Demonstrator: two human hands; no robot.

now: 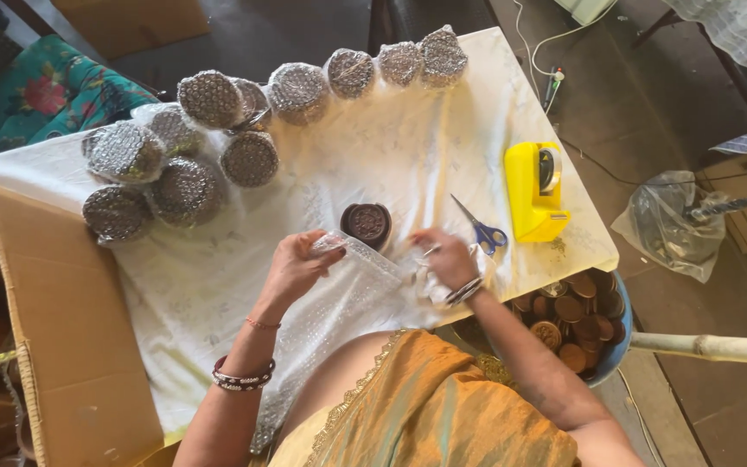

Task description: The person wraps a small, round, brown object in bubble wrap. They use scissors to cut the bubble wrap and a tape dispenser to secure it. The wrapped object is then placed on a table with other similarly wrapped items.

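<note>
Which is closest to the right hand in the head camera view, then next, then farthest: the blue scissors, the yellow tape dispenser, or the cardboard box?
From the right hand:
1. Blue scissors, just beside it.
2. Yellow tape dispenser, farther along the table's edge.
3. Cardboard box, across on the opposite side.

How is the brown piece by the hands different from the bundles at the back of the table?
The brown clay piece is bare, its dark carved top showing; the wrapped bundles are covered in bubble wrap. It sits alone between the left hand and right hand; the bundles cluster together, untouched. Both look round and similar in size.
</note>
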